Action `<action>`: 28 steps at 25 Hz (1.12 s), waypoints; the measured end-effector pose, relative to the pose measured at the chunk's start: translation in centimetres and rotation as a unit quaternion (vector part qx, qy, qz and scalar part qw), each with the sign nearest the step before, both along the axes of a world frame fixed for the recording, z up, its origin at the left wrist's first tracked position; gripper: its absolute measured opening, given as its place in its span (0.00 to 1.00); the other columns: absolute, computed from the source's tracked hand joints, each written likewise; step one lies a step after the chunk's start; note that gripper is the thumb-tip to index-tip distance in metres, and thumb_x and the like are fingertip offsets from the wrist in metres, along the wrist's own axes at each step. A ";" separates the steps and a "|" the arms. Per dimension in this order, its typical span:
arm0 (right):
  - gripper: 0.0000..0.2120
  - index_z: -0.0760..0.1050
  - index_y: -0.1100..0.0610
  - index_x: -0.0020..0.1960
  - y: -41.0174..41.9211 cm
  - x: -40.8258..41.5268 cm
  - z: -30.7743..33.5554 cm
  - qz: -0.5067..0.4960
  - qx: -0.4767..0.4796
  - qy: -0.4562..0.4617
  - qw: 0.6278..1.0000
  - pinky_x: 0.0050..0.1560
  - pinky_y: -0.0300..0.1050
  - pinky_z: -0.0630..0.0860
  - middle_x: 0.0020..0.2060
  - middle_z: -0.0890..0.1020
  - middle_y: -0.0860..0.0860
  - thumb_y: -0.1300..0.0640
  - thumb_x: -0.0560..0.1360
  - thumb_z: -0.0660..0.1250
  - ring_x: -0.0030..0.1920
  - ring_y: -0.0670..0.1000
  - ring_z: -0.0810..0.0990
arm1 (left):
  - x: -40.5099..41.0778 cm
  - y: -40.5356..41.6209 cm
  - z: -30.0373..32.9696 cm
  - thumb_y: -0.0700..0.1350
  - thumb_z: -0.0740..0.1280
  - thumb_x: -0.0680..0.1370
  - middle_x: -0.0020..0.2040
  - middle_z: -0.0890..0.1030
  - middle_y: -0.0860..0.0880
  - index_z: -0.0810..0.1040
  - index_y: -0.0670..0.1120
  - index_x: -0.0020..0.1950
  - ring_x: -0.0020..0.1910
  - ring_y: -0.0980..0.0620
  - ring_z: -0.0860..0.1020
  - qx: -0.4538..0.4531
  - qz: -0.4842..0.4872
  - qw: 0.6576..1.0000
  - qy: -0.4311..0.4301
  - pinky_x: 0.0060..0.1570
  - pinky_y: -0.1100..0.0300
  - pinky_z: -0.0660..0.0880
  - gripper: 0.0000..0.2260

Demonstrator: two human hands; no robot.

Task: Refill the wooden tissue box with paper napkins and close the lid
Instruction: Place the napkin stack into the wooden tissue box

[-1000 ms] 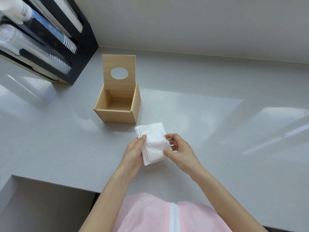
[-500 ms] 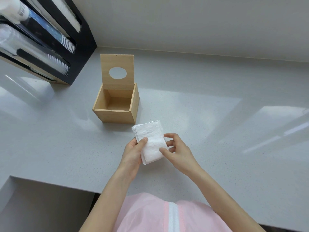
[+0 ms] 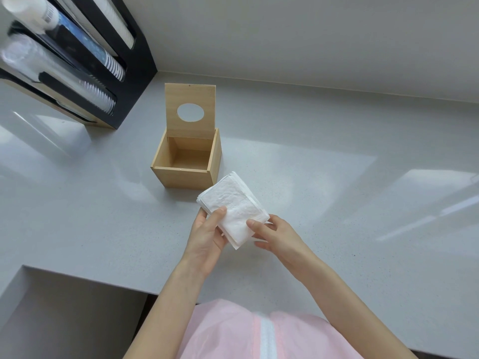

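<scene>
The task is at its early part. The one wooden tissue box (image 3: 187, 161) stands on the grey surface (image 3: 324, 193) and it looks empty inside. Its lid (image 3: 190, 111), with one oval hole, is up and stands almost upright at the far edge of the box. So the opening is done, I judge, but the filling and the closing are left.

There is one stack of paper napkins (image 3: 234, 207), white and folded, held in the air just beside the near right corner of the box, not yet over the opening. How many napkins are in it I cannot count; several edges show.

Both hands hold this stack. The left hand (image 3: 207, 235) pinches its left side, thumb on top and fingers below. The right hand (image 3: 276, 235) pinches the near right corner, thumb on top.

At the far left one black cup dispenser (image 3: 134, 58) stands, with three rows of stacked cups in view.
</scene>
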State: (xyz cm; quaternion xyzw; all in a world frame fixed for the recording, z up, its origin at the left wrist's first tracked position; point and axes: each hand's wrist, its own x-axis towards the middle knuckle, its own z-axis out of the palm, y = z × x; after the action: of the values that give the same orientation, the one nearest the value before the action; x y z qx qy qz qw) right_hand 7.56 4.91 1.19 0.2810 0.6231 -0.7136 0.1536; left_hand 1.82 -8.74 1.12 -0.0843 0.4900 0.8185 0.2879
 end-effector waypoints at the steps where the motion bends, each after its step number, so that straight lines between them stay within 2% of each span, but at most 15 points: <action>1: 0.16 0.72 0.58 0.61 -0.3 -0.1 0.1 -0.011 -0.008 0.010 1.000 0.52 0.40 0.77 0.56 0.81 0.55 0.55 0.74 0.67 0.55 0.51 0.80 | -0.1 -0.2 0.1 0.39 0.59 0.77 0.54 0.79 0.46 0.69 0.45 0.64 0.49 0.49 0.79 0.006 0.001 1.000 0.002 0.39 0.61 0.80 0.16; 5: 0.13 0.72 0.62 0.58 -1.1 -1.3 0.9 -0.073 -0.011 0.028 0.997 0.55 0.45 0.78 0.54 0.81 0.59 0.64 0.73 0.66 0.54 0.54 0.81 | -1.2 -1.8 0.9 0.42 0.63 0.73 0.51 0.80 0.48 0.73 0.47 0.58 0.50 0.51 0.79 0.001 -0.020 1.000 0.023 0.42 0.61 0.81 0.14; 8: 0.15 0.70 0.61 0.59 -1.7 -2.5 1.8 -0.078 0.014 0.043 0.996 0.55 0.46 0.78 0.52 0.79 0.58 0.65 0.73 0.65 0.49 0.53 0.81 | -2.9 -3.7 1.5 0.43 0.63 0.74 0.51 0.80 0.49 0.73 0.45 0.58 0.50 0.52 0.79 -0.045 -0.046 0.996 0.057 0.44 0.62 0.80 0.13; 11: 0.15 0.70 0.59 0.60 -2.5 -3.9 2.5 -0.056 0.059 0.063 0.995 0.50 0.43 0.78 0.51 0.79 0.57 0.65 0.74 0.65 0.51 0.56 0.80 | -4.5 -5.4 1.9 0.43 0.64 0.75 0.44 0.82 0.55 0.76 0.47 0.53 0.45 0.58 0.81 -0.092 -0.059 0.991 0.082 0.42 0.64 0.80 0.08; 14: 0.14 0.71 0.54 0.58 -3.4 -5.2 3.1 -0.048 0.100 0.083 0.990 0.42 0.35 0.74 0.47 0.80 0.52 0.63 0.74 0.65 0.47 0.52 0.80 | -6.0 -6.7 2.3 0.44 0.64 0.75 0.43 0.82 0.54 0.77 0.48 0.50 0.41 0.59 0.81 -0.147 -0.062 0.982 0.105 0.42 0.66 0.80 0.05; 18: 0.13 0.69 0.43 0.49 -4.4 -7.3 3.7 -0.057 0.131 0.108 0.984 0.41 0.35 0.74 0.45 0.80 0.49 0.61 0.74 0.65 0.44 0.47 0.80 | -8.5 -7.8 2.9 0.44 0.65 0.76 0.44 0.82 0.53 0.78 0.49 0.48 0.39 0.61 0.81 -0.207 -0.054 0.967 0.140 0.40 0.68 0.78 0.04; 21: 0.13 0.68 0.42 0.48 -4.9 -9.0 4.0 -0.068 0.162 0.114 0.978 0.39 0.34 0.73 0.43 0.80 0.48 0.60 0.74 0.65 0.43 0.44 0.80 | -10.4 -8.5 3.5 0.44 0.65 0.76 0.43 0.82 0.53 0.78 0.50 0.45 0.40 0.58 0.80 -0.232 -0.061 0.957 0.160 0.44 0.64 0.76 0.03; 24: 0.13 0.68 0.47 0.55 -5.2 -10.9 4.3 -0.072 0.215 0.112 0.968 0.36 0.33 0.71 0.43 0.79 0.46 0.58 0.73 0.66 0.42 0.42 0.79 | -12.3 -9.1 3.7 0.44 0.65 0.75 0.40 0.80 0.53 0.78 0.51 0.42 0.41 0.55 0.78 -0.271 -0.068 0.942 0.186 0.44 0.62 0.75 0.04; 28: 0.16 0.67 0.50 0.58 -5.4 -13.7 4.7 -0.060 0.297 0.110 0.947 0.33 0.34 0.71 0.40 0.76 0.41 0.58 0.72 0.66 0.41 0.41 0.78 | -15.2 -9.1 4.0 0.44 0.67 0.74 0.42 0.78 0.49 0.77 0.47 0.48 0.48 0.43 0.79 -0.347 -0.074 0.908 0.221 0.53 0.47 0.77 0.04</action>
State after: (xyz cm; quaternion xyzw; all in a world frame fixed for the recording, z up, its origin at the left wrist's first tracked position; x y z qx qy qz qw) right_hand -6.10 -0.50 5.93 0.2702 0.8020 -0.5304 -0.0497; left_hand -13.37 -17.84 5.08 0.0410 0.7993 0.5704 0.1844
